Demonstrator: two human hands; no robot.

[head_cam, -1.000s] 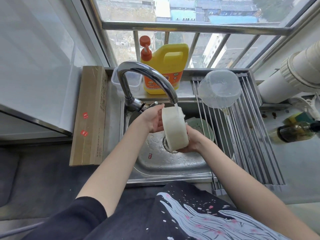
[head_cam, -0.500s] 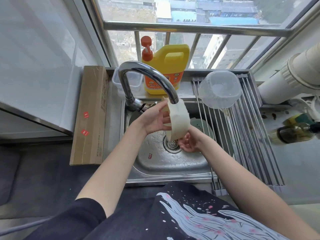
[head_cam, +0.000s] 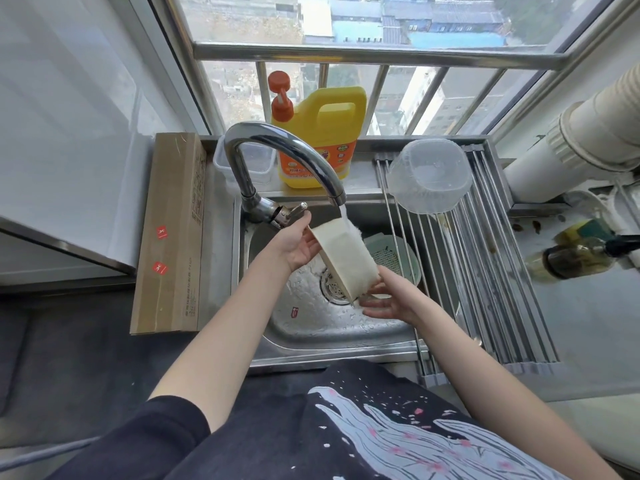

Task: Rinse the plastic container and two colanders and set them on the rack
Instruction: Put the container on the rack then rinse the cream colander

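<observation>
Under the running tap, a cream colander point(head_cam: 349, 258) slants down to the right over the sink point(head_cam: 311, 327), and water strikes its upper end. My left hand point(head_cam: 298, 247) grips its upper rim. Just under its lower edge, my right hand point(head_cam: 386, 299) lies palm up with the fingers spread. A green colander point(head_cam: 393, 252) sits in the sink's right side, partly hidden behind the cream one. A clear plastic container point(head_cam: 429, 174) lies upside down at the far end of the roll-up rack point(head_cam: 502, 271).
The curved steel faucet point(head_cam: 284, 147) arches over the sink. Behind it stand a yellow detergent jug point(head_cam: 322, 140) and a small clear tub point(head_cam: 259, 161). A long cardboard box point(head_cam: 173, 230) lies left of the sink. An oil bottle point(head_cam: 575, 258) lies on the right counter.
The cream colander has turned from nearly upright to slanting under the stream. My right hand has let go of its lower edge and now lies spread beneath it.
</observation>
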